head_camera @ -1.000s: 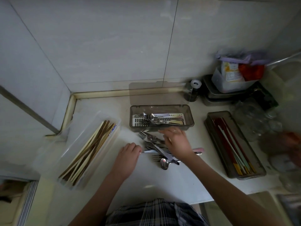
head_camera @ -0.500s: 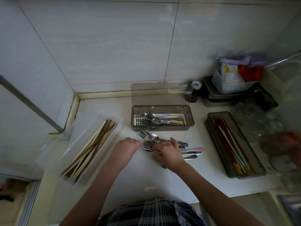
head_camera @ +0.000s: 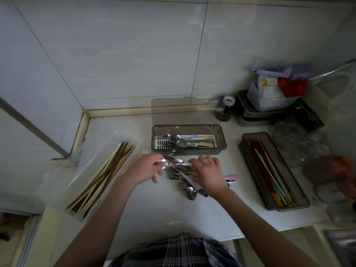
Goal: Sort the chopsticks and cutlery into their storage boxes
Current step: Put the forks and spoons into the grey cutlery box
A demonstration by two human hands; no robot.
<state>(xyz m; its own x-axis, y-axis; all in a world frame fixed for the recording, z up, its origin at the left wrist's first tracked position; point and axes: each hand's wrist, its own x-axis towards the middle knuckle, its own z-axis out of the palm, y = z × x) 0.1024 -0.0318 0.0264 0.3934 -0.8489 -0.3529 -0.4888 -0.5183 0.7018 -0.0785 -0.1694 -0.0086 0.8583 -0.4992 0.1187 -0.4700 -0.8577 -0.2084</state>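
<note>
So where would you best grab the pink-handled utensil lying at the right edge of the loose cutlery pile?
Pinch the pink-handled utensil by its handle tip, coming from the right: that end juts clear of the loose cutlery pile, while the rest lies hidden under the right hand.

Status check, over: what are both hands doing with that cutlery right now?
Left hand pinching a spoon. Right hand gripping another piece over the loose cutlery pile. Grey cutlery box open just behind, nothing blocking it.

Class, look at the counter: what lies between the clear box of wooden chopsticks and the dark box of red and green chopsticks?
In the head view, the loose cutlery pile lies between the clear box and the dark box, with both hands on it.
</note>
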